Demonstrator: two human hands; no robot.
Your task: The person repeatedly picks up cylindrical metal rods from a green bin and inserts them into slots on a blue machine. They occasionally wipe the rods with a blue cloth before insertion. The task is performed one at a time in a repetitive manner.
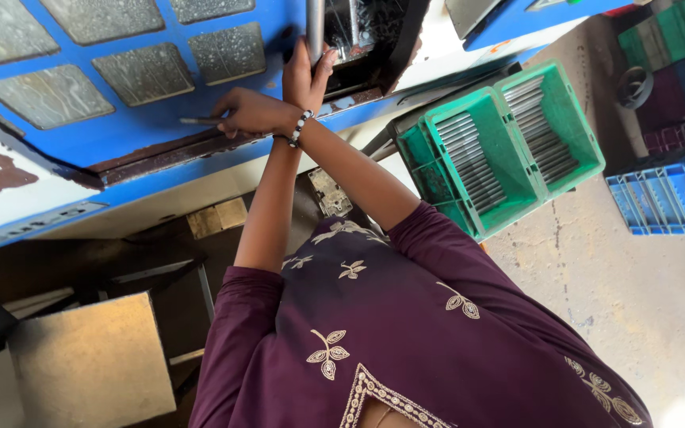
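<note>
The left hand (308,73) is seen clamped round a vertical steel handle (315,28) at the edge of the blue machine door (160,119); the right hand (249,112), ringed by a beaded bracelet (299,128), is closed on a thin metal rod (198,121), which is held level against the door's lower ledge; the two wrists are crossed, one touching the other.

The step in hand is judged to be the handling of a single rod at the machine's opening, with the door steadied by the handle; any next move is judged to call for the crossed arms to be untangled and the rod kept level, since the dark opening (358,36) lies just beside the handle.

Frosted glass panes (49,95) are set into the blue door; below it, a small tan block (217,217) and a flat brown board (93,361) are seen.

To the right, two green plastic crates (564,170) are stacked askew on the concrete floor (596,269); each is filled with rows of grey metal rods (469,158); well apart, blue crates (667,202) and darker red ones (663,99) are stacked; no label or sign can be made out on any of them.
</note>
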